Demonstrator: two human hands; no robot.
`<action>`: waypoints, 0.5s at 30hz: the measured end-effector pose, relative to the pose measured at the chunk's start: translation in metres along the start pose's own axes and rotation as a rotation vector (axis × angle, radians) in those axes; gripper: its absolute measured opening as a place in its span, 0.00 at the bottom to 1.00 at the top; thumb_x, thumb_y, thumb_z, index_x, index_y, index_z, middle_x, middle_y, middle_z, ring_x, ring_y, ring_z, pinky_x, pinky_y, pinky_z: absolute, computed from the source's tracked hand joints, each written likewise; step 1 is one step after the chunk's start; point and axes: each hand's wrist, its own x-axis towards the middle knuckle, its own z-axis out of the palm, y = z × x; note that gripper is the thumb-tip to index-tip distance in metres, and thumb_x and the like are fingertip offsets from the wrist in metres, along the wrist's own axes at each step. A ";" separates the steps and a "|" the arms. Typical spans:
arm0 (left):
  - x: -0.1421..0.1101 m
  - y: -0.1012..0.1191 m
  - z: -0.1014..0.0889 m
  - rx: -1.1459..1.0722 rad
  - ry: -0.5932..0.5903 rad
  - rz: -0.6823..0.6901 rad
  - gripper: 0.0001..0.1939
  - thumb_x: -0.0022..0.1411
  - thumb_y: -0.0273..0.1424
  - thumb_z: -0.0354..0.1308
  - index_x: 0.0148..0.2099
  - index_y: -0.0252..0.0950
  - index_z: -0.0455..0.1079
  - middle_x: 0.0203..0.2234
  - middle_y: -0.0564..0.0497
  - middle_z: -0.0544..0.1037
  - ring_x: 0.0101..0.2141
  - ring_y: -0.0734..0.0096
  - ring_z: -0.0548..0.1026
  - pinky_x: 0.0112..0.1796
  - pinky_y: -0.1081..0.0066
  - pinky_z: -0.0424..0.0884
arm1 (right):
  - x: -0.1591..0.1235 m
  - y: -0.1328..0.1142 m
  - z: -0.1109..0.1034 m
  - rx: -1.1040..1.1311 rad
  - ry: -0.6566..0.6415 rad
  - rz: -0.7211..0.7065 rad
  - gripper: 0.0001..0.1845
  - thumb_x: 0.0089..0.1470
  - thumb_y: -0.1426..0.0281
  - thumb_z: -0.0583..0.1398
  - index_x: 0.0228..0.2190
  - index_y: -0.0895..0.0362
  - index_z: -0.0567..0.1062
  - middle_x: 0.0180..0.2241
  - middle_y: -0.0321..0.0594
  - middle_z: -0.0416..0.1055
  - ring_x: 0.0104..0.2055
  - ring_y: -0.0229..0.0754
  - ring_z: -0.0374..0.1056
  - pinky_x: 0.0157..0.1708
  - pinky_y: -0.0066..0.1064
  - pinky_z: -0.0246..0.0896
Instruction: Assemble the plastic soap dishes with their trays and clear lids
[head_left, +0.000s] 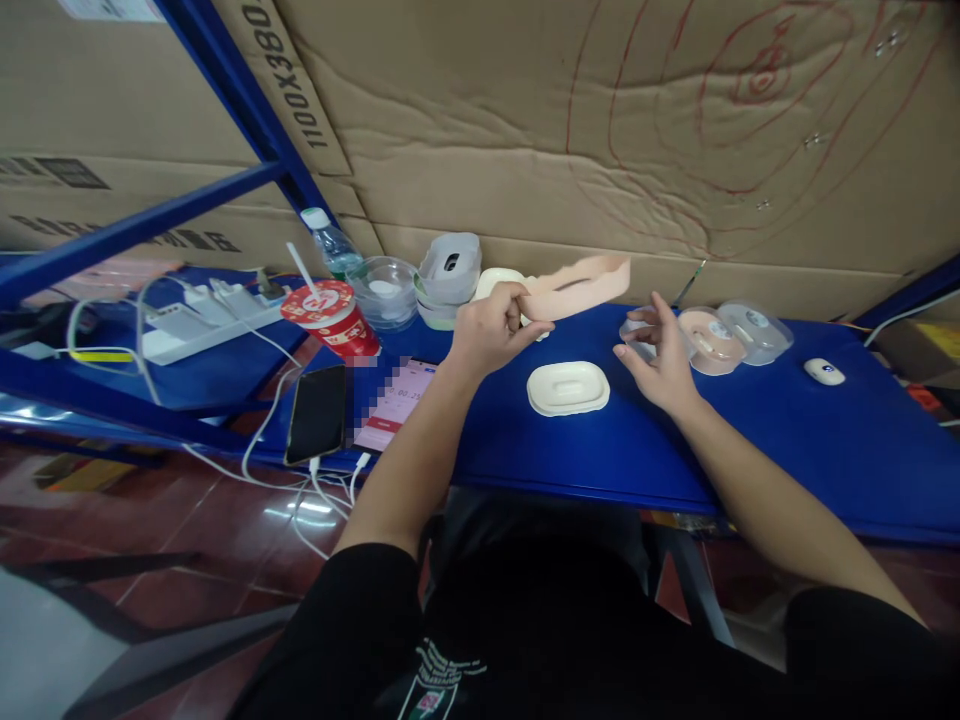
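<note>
My left hand is closed on one end of a long pink tray-like piece, held up above the blue table. My right hand hovers over the table with fingers spread, touching a small clear plastic piece. A cream oval dish lies flat on the table between and just below both hands. Another cream piece sits behind my left hand.
Clear plastic lids, one over a pink insert, lie right of my right hand, with a small white device further right. To the left are a red paper cup, clear containers, a water bottle, two phones, a power strip and cables. Cardboard forms the back wall.
</note>
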 end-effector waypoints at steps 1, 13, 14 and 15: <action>-0.001 0.005 0.001 0.017 -0.030 0.006 0.25 0.67 0.56 0.62 0.50 0.40 0.71 0.27 0.53 0.78 0.32 0.65 0.79 0.36 0.68 0.70 | 0.000 0.000 0.001 0.015 -0.014 0.013 0.48 0.64 0.47 0.62 0.75 0.46 0.50 0.62 0.53 0.72 0.47 0.54 0.77 0.54 0.54 0.75; -0.008 0.028 0.017 0.229 -0.235 -0.081 0.36 0.79 0.52 0.38 0.34 0.38 0.78 0.29 0.41 0.83 0.35 0.57 0.81 0.36 0.62 0.71 | 0.000 -0.009 -0.003 0.021 -0.097 0.284 0.34 0.65 0.35 0.53 0.24 0.50 0.64 0.20 0.36 0.66 0.27 0.44 0.63 0.29 0.37 0.57; -0.010 0.028 0.018 0.242 -0.262 -0.072 0.36 0.78 0.51 0.38 0.32 0.38 0.79 0.28 0.40 0.82 0.35 0.57 0.81 0.36 0.61 0.72 | 0.000 -0.009 -0.003 0.016 -0.106 0.289 0.35 0.65 0.35 0.52 0.23 0.50 0.62 0.20 0.36 0.65 0.27 0.43 0.62 0.29 0.37 0.56; -0.011 0.027 0.018 0.261 -0.295 -0.060 0.36 0.78 0.51 0.37 0.32 0.37 0.79 0.28 0.40 0.82 0.36 0.56 0.82 0.37 0.61 0.73 | 0.000 -0.009 -0.002 0.008 -0.118 0.294 0.36 0.64 0.34 0.51 0.22 0.50 0.61 0.20 0.35 0.63 0.27 0.42 0.60 0.28 0.36 0.54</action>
